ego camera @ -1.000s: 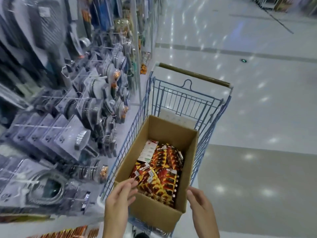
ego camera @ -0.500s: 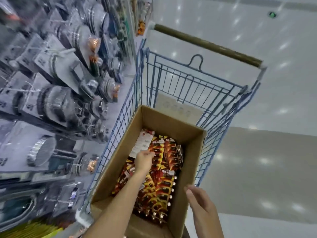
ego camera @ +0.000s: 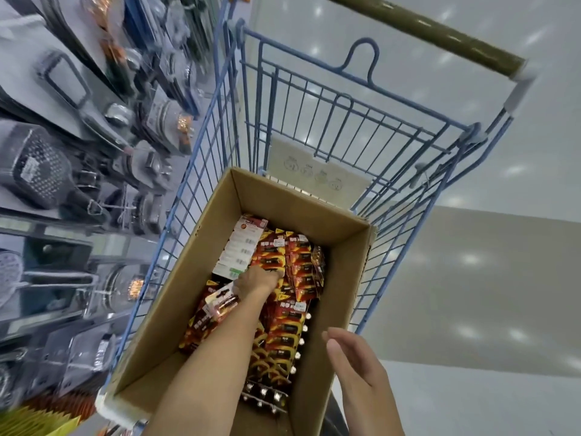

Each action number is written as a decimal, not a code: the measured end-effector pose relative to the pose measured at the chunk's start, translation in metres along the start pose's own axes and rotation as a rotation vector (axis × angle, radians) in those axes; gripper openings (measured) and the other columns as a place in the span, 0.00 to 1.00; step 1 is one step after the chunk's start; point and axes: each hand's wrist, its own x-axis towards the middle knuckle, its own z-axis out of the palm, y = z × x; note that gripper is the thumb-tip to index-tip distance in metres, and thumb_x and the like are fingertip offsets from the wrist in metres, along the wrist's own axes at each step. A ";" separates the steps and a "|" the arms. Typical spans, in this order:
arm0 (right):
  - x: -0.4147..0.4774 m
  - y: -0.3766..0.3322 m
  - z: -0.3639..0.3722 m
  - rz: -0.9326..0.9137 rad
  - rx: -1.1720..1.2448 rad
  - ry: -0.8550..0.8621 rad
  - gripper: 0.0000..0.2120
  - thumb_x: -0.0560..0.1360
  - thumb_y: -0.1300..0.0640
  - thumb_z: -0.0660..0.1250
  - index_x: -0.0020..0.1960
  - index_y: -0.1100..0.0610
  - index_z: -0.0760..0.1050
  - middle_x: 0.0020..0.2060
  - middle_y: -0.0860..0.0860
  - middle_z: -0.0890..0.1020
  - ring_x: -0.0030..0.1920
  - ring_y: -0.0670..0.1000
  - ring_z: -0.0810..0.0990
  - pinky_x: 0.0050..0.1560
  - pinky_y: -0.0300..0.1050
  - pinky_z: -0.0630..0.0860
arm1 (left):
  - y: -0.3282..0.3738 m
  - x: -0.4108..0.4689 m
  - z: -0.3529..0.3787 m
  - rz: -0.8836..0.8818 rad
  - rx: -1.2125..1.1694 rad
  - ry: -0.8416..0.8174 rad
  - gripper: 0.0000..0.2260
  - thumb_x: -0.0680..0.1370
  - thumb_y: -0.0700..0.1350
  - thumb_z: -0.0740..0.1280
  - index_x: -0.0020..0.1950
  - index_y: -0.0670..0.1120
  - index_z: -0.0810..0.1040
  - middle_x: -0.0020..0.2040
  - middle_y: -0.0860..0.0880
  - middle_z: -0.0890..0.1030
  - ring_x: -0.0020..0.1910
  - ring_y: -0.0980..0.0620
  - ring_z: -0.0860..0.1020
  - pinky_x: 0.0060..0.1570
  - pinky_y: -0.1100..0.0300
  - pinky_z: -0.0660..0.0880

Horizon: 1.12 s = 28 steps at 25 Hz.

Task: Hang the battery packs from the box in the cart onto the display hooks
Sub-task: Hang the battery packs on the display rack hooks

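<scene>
Box in the cart: top fully open, access from above unobstructed. Battery packs fill the box from its far wall down along its right wall. Bare cardboard shows along the left wall and in the near-left corner.

The left hand and its forearm cross the box from the near edge to the centre; the fingers are buried among the packs, grip not discernible.

The right hand hovers over the right rim near the near-right corner, fingers straight.

Wire sides stand close along the box's left and far walls. Blurred display racks crowd the cart's left side. Open floor lies to its right.
</scene>
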 end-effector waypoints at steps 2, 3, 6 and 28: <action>0.000 -0.002 0.000 0.010 -0.024 0.001 0.05 0.80 0.51 0.68 0.55 0.45 0.81 0.49 0.37 0.85 0.52 0.32 0.80 0.48 0.30 0.74 | -0.007 0.001 -0.004 -0.032 -0.069 0.032 0.34 0.71 0.64 0.76 0.68 0.44 0.75 0.68 0.41 0.78 0.69 0.37 0.74 0.68 0.44 0.69; 0.000 -0.003 0.001 0.012 -0.036 0.004 0.05 0.80 0.50 0.68 0.55 0.44 0.81 0.50 0.37 0.85 0.52 0.33 0.81 0.48 0.30 0.74 | -0.012 -0.001 -0.007 -0.039 -0.112 0.046 0.34 0.69 0.63 0.79 0.66 0.44 0.76 0.65 0.42 0.80 0.65 0.38 0.76 0.66 0.45 0.72; 0.001 -0.004 0.005 0.022 -0.063 -0.017 0.05 0.81 0.51 0.67 0.56 0.43 0.79 0.51 0.38 0.84 0.54 0.38 0.80 0.48 0.30 0.73 | -0.026 -0.013 -0.023 0.041 -0.341 -0.029 0.22 0.67 0.52 0.82 0.56 0.45 0.80 0.54 0.46 0.84 0.51 0.44 0.82 0.55 0.51 0.78; 0.127 0.083 0.126 0.431 -0.317 0.071 0.29 0.81 0.50 0.67 0.76 0.63 0.65 0.68 0.59 0.76 0.67 0.61 0.76 0.65 0.50 0.74 | -0.188 -0.222 -0.125 0.172 -0.902 -0.177 0.18 0.71 0.43 0.78 0.60 0.52 0.83 0.49 0.45 0.88 0.47 0.43 0.88 0.46 0.48 0.83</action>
